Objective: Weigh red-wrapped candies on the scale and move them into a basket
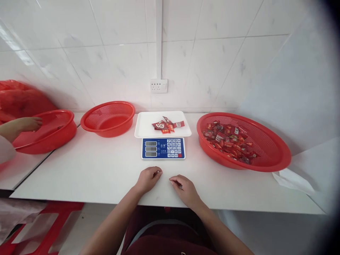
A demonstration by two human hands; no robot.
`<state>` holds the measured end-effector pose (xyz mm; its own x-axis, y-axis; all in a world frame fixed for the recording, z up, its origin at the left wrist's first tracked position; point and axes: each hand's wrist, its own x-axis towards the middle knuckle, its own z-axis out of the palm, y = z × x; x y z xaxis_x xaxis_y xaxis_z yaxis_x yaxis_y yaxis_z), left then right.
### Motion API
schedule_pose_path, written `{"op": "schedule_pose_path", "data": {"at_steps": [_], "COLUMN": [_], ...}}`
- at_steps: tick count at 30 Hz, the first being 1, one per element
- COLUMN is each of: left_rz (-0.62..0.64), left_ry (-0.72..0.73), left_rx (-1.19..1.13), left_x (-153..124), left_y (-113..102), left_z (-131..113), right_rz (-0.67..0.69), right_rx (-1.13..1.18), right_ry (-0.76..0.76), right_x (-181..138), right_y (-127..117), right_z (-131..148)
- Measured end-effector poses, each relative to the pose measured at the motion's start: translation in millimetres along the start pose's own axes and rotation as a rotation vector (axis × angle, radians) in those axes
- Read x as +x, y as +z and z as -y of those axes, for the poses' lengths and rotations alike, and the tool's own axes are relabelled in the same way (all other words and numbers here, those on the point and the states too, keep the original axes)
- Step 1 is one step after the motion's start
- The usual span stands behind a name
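Observation:
My left hand (149,179) rests on the white table just below the digital scale (163,148), its fingers curled together with nothing seen in them. A short gap away, my right hand (185,189) is also closed, thumb against fingertips, and no object shows in it. Several small red snack packets (168,125) lie in a loose heap on the scale's white tray (145,124). To the right stands a red plastic basket (268,141), tilted a little, with many more red packets (230,141) in it. Neither hand touches the scale or the packets.
Left of the scale is another red basket (107,120). Further left, a co-worker's hand (28,124) reaches over a third red basket (63,131), near a red plastic bag (21,99). A tiled wall with a socket (158,86) stands behind the table (87,173).

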<state>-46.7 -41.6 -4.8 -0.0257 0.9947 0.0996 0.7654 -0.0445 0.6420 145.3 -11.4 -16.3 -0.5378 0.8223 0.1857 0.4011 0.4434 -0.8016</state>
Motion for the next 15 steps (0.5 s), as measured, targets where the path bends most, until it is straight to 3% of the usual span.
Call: {"op": "schedule_pose_path", "data": {"at_steps": [15], "left_rz": [0.061], "left_ry": [0.027], "left_rx": [0.087], "left_x": [-0.4], "left_y": [0.6], "left_z": [-3.5], "right_rz": [-0.026], "right_rx": [0.032], "right_ry": [0.076], "right_x": [0.2], "right_y": [-1.2], "right_z": [1.5]}}
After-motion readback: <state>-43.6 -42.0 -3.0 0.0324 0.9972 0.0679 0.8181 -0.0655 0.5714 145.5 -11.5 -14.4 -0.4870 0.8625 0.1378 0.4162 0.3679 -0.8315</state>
